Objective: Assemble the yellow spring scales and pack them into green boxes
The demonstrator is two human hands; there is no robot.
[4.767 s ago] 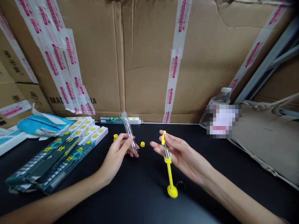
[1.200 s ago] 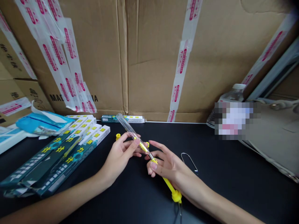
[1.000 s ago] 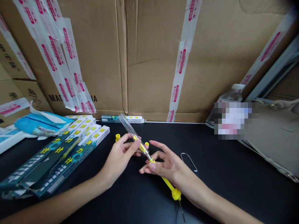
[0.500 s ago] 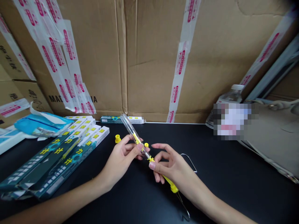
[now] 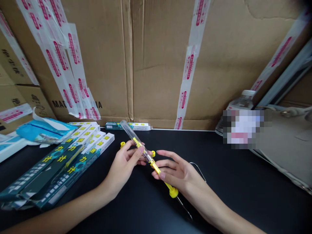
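My left hand (image 5: 125,162) pinches a clear plastic tube (image 5: 131,136) that points up and to the left over the black table (image 5: 243,191). My right hand (image 5: 175,170) holds a yellow plunger rod (image 5: 161,174) between thumb and fingers. The rod's front end sits inside the tube's mouth. A yellow disc ends the rod near my right wrist, and a thin wire hook (image 5: 184,209) trails from it. Two small yellow caps (image 5: 122,143) (image 5: 153,152) lie on the table just behind my hands.
Several long teal and white boxes (image 5: 60,162) lie at the left, with blue packets (image 5: 44,130) behind them. One more box (image 5: 131,125) lies against the taped cardboard wall. A loose wire hook (image 5: 198,169) lies to the right of my hand. A water bottle (image 5: 239,104) and grey bag (image 5: 285,143) stand far right.
Earlier the tube and the yellow rod were held apart. The rod's tip has entered the tube and slid further in over the last second, its yellow end moving up and left.
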